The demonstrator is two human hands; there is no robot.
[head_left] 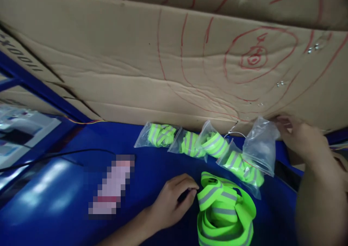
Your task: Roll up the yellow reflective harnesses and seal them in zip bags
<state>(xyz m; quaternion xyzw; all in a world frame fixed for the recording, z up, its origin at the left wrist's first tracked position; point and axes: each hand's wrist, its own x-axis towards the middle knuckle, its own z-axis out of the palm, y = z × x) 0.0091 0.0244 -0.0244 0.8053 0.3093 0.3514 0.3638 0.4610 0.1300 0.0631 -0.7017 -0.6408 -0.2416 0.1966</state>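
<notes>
A coil of neon-yellow reflective strap (pixel 217 229) with a grey stripe lies loosely wound at the front of the blue table. Just to its left is my left hand (pixel 175 200), fingers curled in and thumb tip close to the index fingertip; nothing shows between them. My right hand (pixel 304 135) is closed at the upper right edge of a clear plastic zip bag (pixel 259 148) that looks empty. Several zip bags with folded neon straps, among them one bag (pixel 161 135) at the left end, form a row behind the coil.
A cardboard panel (pixel 122 53) with red target rings rises behind the blue table (pixel 67 195). A blurred-out, phone-like object (pixel 111 188) lies left, near a black cable (pixel 67 152). White equipment (pixel 29 137) stands far left. A dark flat object (pixel 286 175) lies right.
</notes>
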